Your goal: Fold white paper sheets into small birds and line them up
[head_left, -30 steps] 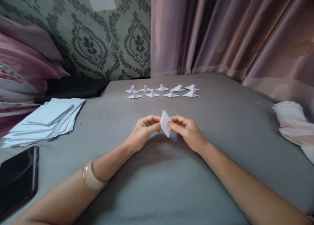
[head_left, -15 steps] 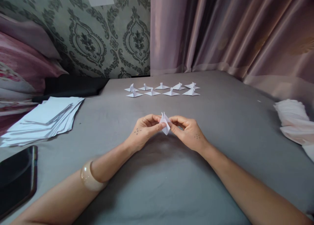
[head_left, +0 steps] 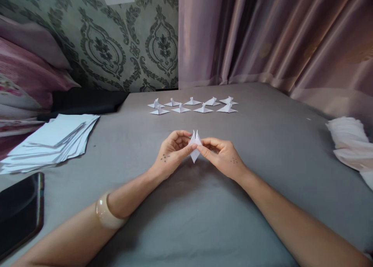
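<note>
A small white folded paper (head_left: 194, 155), diamond-shaped with two upright points at its top, is held in the middle over the grey surface (head_left: 186, 212). My left hand (head_left: 175, 150) pinches its left side, thumb on the front and fingers curled behind. From the right, my right hand (head_left: 223, 154) grips it too, the thumb pressed to its front close to the left thumb. Parts of the fingertips are hidden behind the paper. Beyond the hands, several white origami birds (head_left: 203, 108) stand in two rows with their wings spread.
At the left lies a fanned stack of white paper sheets (head_left: 58, 137), with a dark phone (head_left: 21, 214) nearer to me. A black cloth (head_left: 90, 102) is behind the stack. White crumpled fabric (head_left: 346, 137) lies at the right edge, below the pink curtain (head_left: 262, 34).
The folded paper has turned so that its flat front faces me and both points show side by side. My left fingers have lifted slightly; the thumbs have come closer together.
</note>
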Demonstrator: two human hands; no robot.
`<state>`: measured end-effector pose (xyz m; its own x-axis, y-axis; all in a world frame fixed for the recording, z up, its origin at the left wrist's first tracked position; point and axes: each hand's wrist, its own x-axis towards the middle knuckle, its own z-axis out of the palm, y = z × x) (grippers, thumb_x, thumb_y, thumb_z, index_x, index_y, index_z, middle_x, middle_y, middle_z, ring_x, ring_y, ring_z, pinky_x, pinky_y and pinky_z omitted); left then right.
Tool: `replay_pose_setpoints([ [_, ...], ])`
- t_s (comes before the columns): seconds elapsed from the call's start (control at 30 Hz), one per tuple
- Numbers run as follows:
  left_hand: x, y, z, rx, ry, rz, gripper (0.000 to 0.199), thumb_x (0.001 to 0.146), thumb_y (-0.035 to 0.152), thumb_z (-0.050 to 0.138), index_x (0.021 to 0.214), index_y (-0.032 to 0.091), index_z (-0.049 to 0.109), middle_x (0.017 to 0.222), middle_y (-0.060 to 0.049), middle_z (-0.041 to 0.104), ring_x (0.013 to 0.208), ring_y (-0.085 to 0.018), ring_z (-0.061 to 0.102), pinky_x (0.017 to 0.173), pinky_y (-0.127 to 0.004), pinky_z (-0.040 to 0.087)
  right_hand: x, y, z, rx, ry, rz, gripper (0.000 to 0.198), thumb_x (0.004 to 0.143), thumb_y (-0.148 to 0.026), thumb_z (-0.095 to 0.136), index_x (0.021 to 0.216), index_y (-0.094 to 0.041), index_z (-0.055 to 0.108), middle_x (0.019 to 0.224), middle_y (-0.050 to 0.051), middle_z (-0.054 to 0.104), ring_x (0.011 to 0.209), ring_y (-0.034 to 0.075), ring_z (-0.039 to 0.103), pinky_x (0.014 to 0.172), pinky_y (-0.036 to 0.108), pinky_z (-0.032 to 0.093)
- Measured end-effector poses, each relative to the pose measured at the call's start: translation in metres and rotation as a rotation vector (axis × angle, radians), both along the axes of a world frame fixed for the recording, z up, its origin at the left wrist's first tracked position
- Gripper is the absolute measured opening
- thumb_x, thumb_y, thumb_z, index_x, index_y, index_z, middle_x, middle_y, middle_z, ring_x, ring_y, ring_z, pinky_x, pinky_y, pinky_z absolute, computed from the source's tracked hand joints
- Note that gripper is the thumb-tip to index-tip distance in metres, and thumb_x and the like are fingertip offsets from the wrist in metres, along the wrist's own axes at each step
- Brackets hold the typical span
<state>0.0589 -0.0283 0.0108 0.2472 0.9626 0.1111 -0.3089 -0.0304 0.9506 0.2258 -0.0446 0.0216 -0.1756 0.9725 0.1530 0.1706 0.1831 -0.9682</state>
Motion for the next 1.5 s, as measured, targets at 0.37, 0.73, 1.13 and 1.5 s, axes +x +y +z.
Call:
replay_pose_setpoints([
  [0.37, -0.003, 0.000, 0.000, -0.085, 0.066, -0.037, 0.020, 0.072, 0.030, 0.079, 0.082, 0.014, 0.071, 0.083, -0.003, 0.072, 0.076, -0.012, 0.064, 0.076, -0.025, 0.049, 0.002, 0.002, -0.005, -0.159, 0.188, -0.001, 0.017, 0.074, -0.033, 0.073, 0.087, -0.022, 0.072, 0.088, 0.002, 0.072, 0.087, 0.016, 0.065, 0.084, 0.032, 0.048],
  [0.73, 0.001, -0.007, 0.007, -0.106, 0.201, -0.085, 0.019, 0.073, 0.030, 0.077, 0.080, 0.013, 0.071, 0.075, -0.002, 0.069, 0.068, -0.010, 0.059, 0.065, -0.021, 0.045, 0.000, 0.001, 0.002, -0.101, 0.200, -0.091, 0.016, 0.069, -0.034, 0.077, 0.077, -0.022, 0.071, 0.080, 0.001, 0.070, 0.080, 0.016, 0.063, 0.078, 0.031, 0.050],
  [1.13, 0.001, -0.007, 0.007, -0.134, 0.182, -0.143, 0.021, 0.073, 0.031, 0.077, 0.078, 0.013, 0.069, 0.072, -0.001, 0.067, 0.066, -0.009, 0.057, 0.063, -0.021, 0.044, 0.001, 0.000, 0.004, -0.127, 0.267, -0.091, 0.017, 0.069, -0.034, 0.077, 0.065, -0.021, 0.067, 0.069, -0.002, 0.061, 0.072, 0.012, 0.055, 0.071, 0.028, 0.044],
  [1.5, -0.001, -0.008, 0.007, -0.179, 0.153, -0.192, 0.020, 0.072, 0.032, 0.077, 0.078, 0.014, 0.069, 0.072, -0.002, 0.068, 0.064, -0.011, 0.060, 0.063, -0.023, 0.045, 0.002, -0.001, 0.004, -0.101, 0.218, -0.088, 0.021, 0.076, -0.042, 0.070, 0.072, -0.022, 0.067, 0.072, 0.000, 0.065, 0.072, 0.014, 0.057, 0.072, 0.029, 0.046],
])
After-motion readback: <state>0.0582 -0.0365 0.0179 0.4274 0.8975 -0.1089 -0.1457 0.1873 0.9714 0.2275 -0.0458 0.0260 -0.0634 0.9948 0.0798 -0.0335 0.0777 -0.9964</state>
